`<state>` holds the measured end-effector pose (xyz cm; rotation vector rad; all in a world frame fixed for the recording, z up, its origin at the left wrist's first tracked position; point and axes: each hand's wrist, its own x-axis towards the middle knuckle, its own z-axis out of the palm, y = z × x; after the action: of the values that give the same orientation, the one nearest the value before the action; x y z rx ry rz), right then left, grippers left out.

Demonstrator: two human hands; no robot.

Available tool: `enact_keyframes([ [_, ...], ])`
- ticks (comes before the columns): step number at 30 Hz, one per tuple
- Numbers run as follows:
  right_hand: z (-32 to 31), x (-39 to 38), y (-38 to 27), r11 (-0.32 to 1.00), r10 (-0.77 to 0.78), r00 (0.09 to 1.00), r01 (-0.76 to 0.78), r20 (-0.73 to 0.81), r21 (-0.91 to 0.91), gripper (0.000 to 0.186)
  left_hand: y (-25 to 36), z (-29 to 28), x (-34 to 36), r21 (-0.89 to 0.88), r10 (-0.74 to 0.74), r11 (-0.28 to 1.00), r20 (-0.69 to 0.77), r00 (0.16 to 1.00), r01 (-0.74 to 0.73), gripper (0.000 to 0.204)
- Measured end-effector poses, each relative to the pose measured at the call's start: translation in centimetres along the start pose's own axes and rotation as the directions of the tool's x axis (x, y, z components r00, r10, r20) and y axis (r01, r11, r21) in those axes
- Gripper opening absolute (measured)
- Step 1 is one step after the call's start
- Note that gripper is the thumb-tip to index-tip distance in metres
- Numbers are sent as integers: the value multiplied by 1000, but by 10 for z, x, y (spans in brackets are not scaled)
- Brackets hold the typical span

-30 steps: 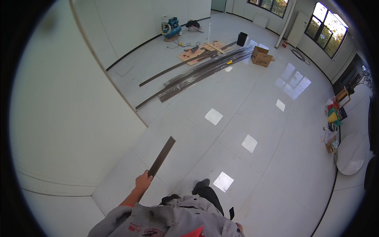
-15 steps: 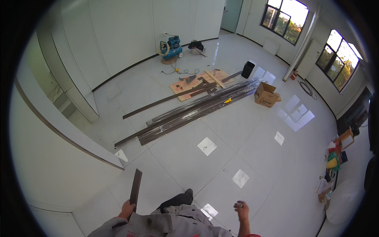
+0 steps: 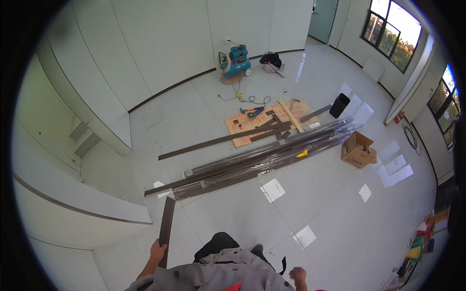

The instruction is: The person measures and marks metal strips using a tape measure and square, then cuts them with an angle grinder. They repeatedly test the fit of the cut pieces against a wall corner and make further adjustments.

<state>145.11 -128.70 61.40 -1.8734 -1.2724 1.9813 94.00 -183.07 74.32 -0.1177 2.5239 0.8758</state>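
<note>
My left hand (image 3: 158, 251) is wrapped round a short dark brown trim strip (image 3: 168, 218), which points up and away from me. My right hand (image 3: 299, 276) hangs low at my right side with its fingers curled; whatever they may hold cannot be made out. Ahead on the floor lies a bundle of long dark brown strips (image 3: 233, 170) in clear plastic film, with a yellow-handled tool (image 3: 303, 153) on top. Behind it a loose long strip (image 3: 208, 145) reaches across an orange-brown board (image 3: 233, 127) carrying short offcuts and hand tools.
An open cardboard box (image 3: 357, 151) and a black bin (image 3: 340, 105) stand at the bundle's right end. A blue air compressor (image 3: 235, 65) with a cable stands by the far wall, near a dark bag (image 3: 272, 62). A wall end (image 3: 111, 211) juts in at my left.
My view has swung left, and I am closer to the bundle. The short strip stays in my left hand. My right hand has dropped lower beside my body.
</note>
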Motion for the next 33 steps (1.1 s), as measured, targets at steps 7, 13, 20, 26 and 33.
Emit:
enact_keyframes([
  [7, 162, 169, -330, 893, -333, 940, 338, 67, -297, 23, 44, 5, 97, -6, -140, 990, -50, 989, 140, 33],
  [13, 313, 205, -409, 781, -92, 942, 268, 321, -564, 26, 138, -6, 298, -112, -126, 986, -37, 991, 121, 34],
  [20, 388, 232, -487, 812, 207, 954, -44, 217, -581, 24, 434, -49, 544, -35, 65, 997, 23, 998, -65, 31],
  [26, 452, 384, -547, 840, 303, 951, -233, 66, -490, 20, 564, -72, 735, -51, 223, 974, 35, 974, -221, 40],
  [33, 715, 439, -843, 918, -215, 946, 280, 242, -280, 27, 588, -69, 876, -115, 73, 992, 181, 981, -52, 39],
])
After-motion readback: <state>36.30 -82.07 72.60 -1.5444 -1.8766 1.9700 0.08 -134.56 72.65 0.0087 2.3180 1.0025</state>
